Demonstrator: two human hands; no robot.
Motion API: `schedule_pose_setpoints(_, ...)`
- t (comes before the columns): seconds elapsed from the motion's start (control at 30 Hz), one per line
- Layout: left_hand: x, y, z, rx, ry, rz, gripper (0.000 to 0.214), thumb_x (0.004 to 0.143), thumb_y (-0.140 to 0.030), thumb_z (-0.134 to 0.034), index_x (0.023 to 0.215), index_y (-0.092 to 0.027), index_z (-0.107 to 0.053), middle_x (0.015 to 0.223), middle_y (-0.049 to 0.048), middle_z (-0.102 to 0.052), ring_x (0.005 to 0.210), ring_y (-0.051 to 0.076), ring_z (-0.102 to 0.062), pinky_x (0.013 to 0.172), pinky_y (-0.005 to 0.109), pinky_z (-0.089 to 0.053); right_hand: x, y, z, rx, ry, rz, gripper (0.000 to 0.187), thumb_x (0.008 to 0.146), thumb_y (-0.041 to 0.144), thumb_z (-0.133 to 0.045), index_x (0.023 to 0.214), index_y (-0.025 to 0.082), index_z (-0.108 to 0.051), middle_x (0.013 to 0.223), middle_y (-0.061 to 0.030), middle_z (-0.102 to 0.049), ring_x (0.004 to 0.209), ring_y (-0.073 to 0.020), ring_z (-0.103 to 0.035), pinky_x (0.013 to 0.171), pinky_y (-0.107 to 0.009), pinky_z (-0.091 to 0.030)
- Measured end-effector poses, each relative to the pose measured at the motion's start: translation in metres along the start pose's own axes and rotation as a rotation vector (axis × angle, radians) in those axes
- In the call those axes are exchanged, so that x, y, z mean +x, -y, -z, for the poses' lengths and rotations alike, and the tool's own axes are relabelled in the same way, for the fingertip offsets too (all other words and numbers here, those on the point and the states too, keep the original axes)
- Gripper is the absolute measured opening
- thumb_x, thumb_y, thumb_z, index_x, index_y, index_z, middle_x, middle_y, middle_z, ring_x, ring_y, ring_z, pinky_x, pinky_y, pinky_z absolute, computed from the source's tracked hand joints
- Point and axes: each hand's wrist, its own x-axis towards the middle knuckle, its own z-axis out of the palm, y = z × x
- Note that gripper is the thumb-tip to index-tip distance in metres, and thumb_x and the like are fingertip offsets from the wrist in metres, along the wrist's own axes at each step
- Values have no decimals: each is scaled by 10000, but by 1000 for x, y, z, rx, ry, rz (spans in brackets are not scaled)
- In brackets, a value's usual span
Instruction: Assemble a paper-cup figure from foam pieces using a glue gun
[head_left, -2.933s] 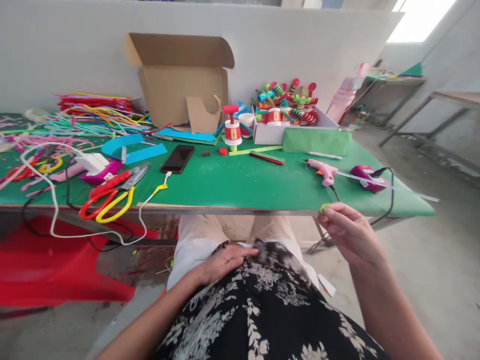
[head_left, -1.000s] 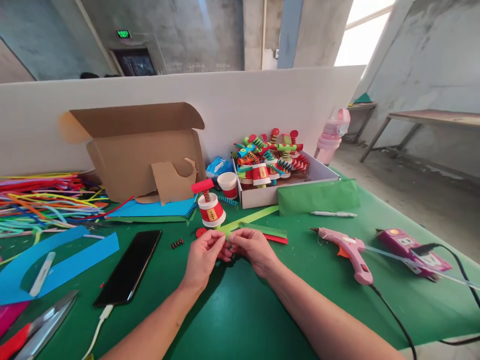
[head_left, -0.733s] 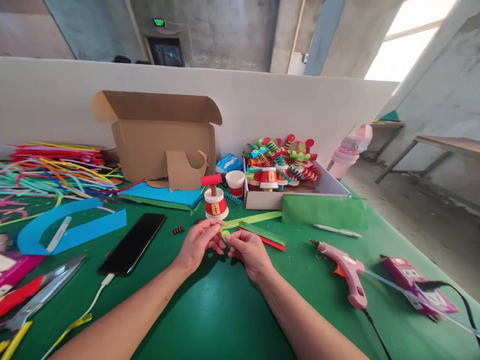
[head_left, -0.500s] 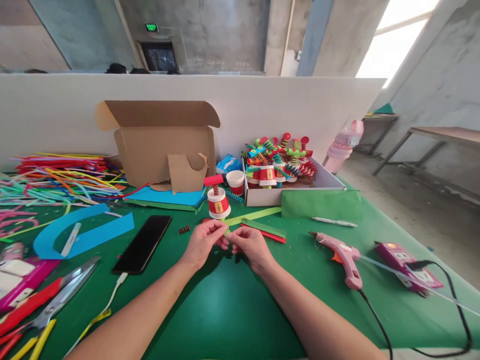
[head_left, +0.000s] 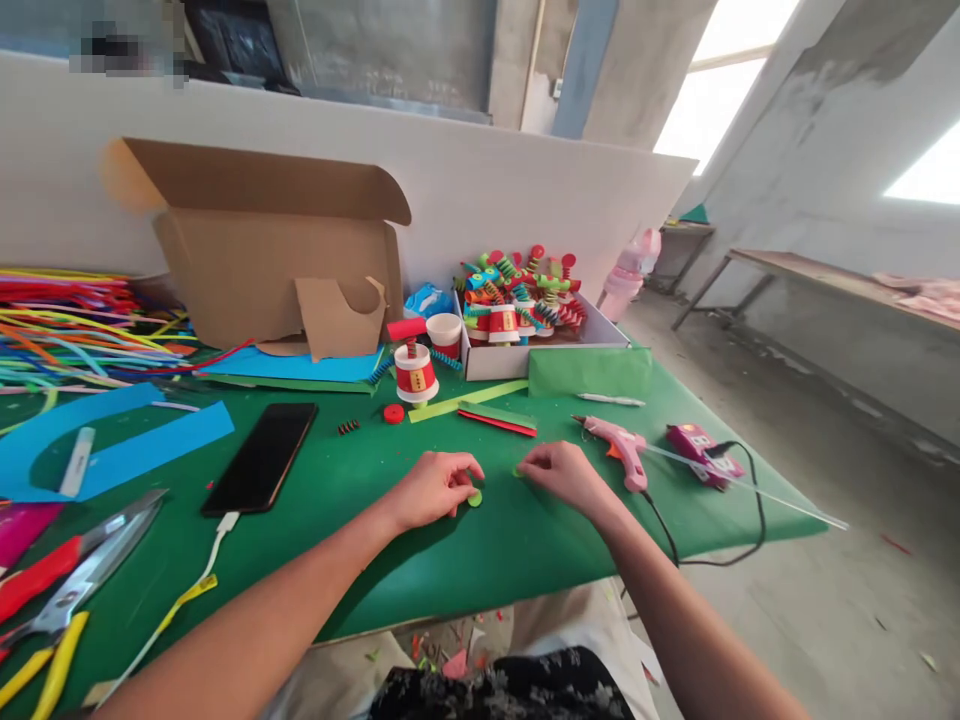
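Observation:
My left hand [head_left: 435, 490] is low over the table, fingers curled, with a small light-green paper disc [head_left: 475, 497] at the tip of its thumb. To its right, my right hand [head_left: 559, 475] pinches another small light-green piece [head_left: 517, 472], mostly covered by the fingertips. Beyond the hands stands an upside-down red and white paper cup figure [head_left: 416, 375] with a red paper roll on top and coiled paper arms. A red paper coil [head_left: 394, 414] and a dark spring-like coil [head_left: 349, 427] lie left of my hands. Red and green paper strips [head_left: 499, 418] lie behind them.
A pink glue gun [head_left: 619, 440] with a cord lies right of my hands. A white box [head_left: 495, 362] of finished figures stands behind. At left are a black phone [head_left: 262, 458], large scissors [head_left: 90, 570], a blue strip [head_left: 187, 440] and a cardboard box [head_left: 277, 260].
My hands were together near the cup figure; they have come apart and nearer to me, each with a green piece. The red coil now shows. The view has tilted and shifted.

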Motion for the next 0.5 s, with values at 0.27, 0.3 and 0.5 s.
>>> schedule_pose_setpoints(0.27, -9, -8, 33, 356, -97, -86, 225, 829, -205, -485, 894, -177, -698, 760, 18, -680, 525, 109, -556, 548, 231, -424, -28, 2, -3, -275, -300, 57, 187, 851, 283, -595, 746, 204, -728, 688, -30, -702, 608, -175, -611, 557, -256, -392)
schedule_pose_setpoints(0.3, -11, -9, 39, 429, -63, -176, 257, 821, -157, -477, 902, -182, -719, 786, 22, -674, 603, 119, -580, 598, 231, -436, -35, 5, -8, -247, -314, 118, 182, 856, 279, -593, 748, 203, -719, 714, -31, -700, 614, -167, -611, 567, -251, -408)
schedule_pose_setpoints(0.5, -16, -8, 51, 761, 259, -328, 491, 803, -14, -443, 1082, -283, -744, 863, 22, -624, 797, 149, -599, 700, 232, -428, -62, 12, -24, -62, -321, 391, 179, 906, 207, -528, 881, 208, -705, 820, -43, -703, 714, -152, -652, 664, -231, -487)
